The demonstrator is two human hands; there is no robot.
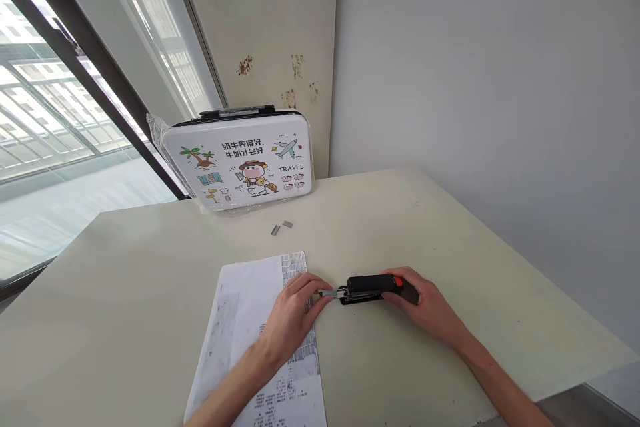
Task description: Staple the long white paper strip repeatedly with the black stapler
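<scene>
A black stapler (371, 285) with a red patch near its rear lies sideways on the table. My right hand (420, 300) is closed around its rear end, thumb on the near side. From the front end juts a narrow metal staple tray (338, 292), pinched between the thumb and fingers of my left hand (295, 305). My left wrist and forearm pass over printed sheets of paper (250, 287), covering part of them. Two small grey staple strips (275, 230) lie apart from the stapler, farther back on the table.
A white carry case (235, 167) with cartoon prints, partly wrapped in clear plastic, stands at the back of the pale table (380, 227). A window (50, 113) is on the left, and a grey wall (475, 67) borders the right side.
</scene>
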